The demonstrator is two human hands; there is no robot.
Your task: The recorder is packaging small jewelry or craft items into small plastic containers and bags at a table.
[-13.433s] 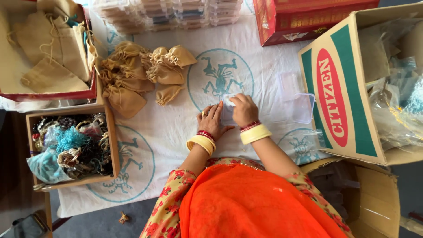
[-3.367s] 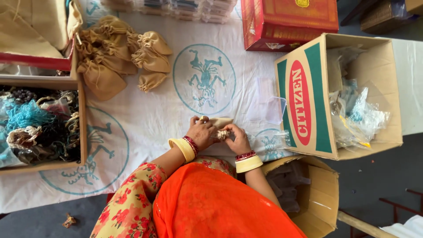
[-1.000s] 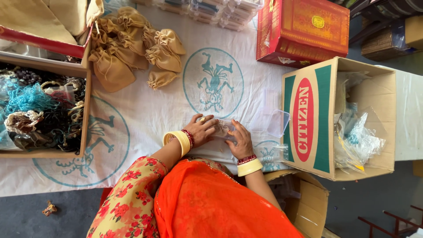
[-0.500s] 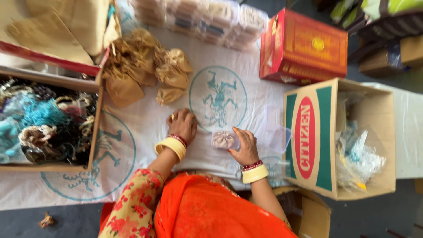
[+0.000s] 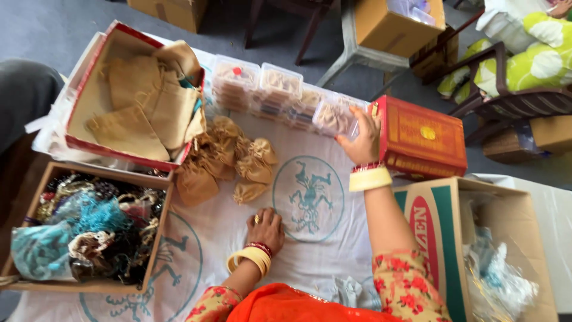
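My right hand [image 5: 361,139] is stretched out to the far side of the cloth and grips a small clear plastic box [image 5: 333,117] at the right end of a row of stacked clear boxes [image 5: 262,89]. My left hand [image 5: 266,230] rests flat on the white printed cloth [image 5: 310,238], fingers together, holding nothing. A heap of tan drawstring pouches [image 5: 229,161] lies just beyond the left hand. Both wrists wear yellow bangles.
A red box of tan pouches [image 5: 134,101] stands at the far left. A cardboard box of tangled bead jewellery [image 5: 83,229] is near left. A red and gold box [image 5: 423,140] and an open carton with plastic bags [image 5: 476,250] are on the right. Chairs stand beyond.
My right hand has lifted the small clear box from the cloth near me and carried it out to the row of stacked boxes. My left hand has settled flat on the cloth.
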